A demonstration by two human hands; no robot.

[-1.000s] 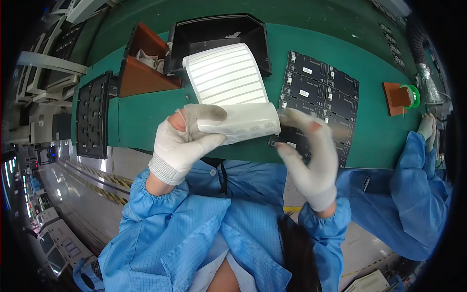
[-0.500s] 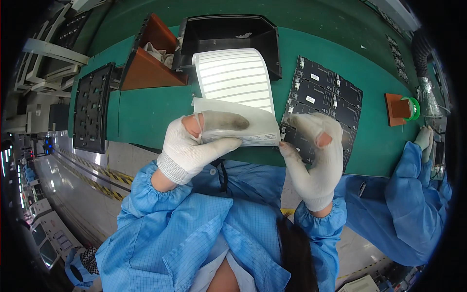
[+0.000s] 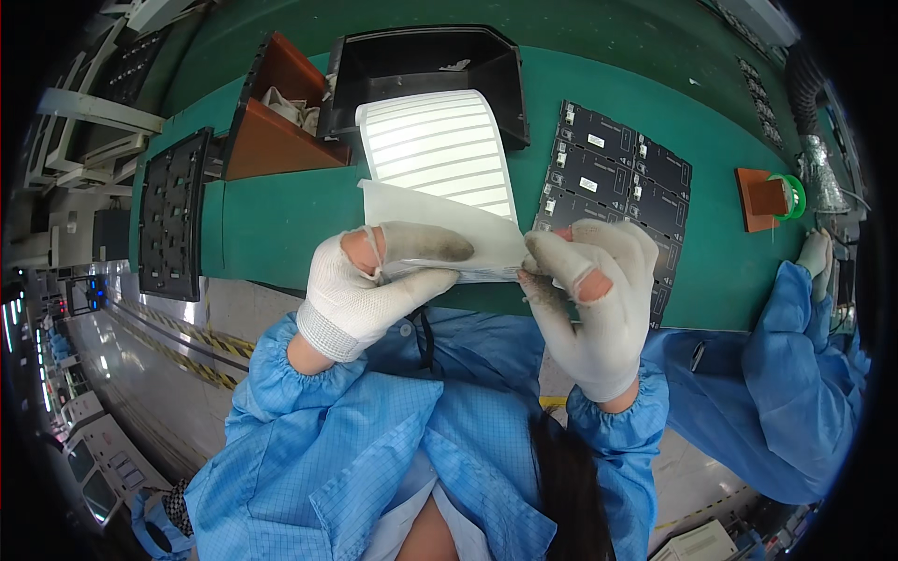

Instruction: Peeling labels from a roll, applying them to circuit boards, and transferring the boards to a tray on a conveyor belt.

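Observation:
A wide strip of white labels [image 3: 435, 140] with long narrow bars stretches over the green bench and is bent back at its near end, showing its plain pale backing [image 3: 486, 229]. My left hand [image 3: 360, 290], in a white glove with smudged fingertips, is closed on the left part of this fold, thumb below and fingers above. At the fold's right corner my right hand [image 3: 599, 299], gloved the same way, pinches with thumb and forefinger. Whether a single label is between those fingertips is too small to tell. Black flat panels [image 3: 589, 182], some with small white labels, lie beyond my right hand.
A black bin [image 3: 426, 70] stands behind the strip, beside an orange-brown bin [image 3: 285, 145] holding pale cloth. The black slotted tray [image 3: 173, 215] is at the bench's left. A green tape roll [image 3: 793, 203] sits far right, near a co-worker's gloved hand [image 3: 814, 254].
My right hand has moved left, and its thumb and forefinger have closed at the strip's corner. My left hand keeps its hold, and the view has shifted slightly.

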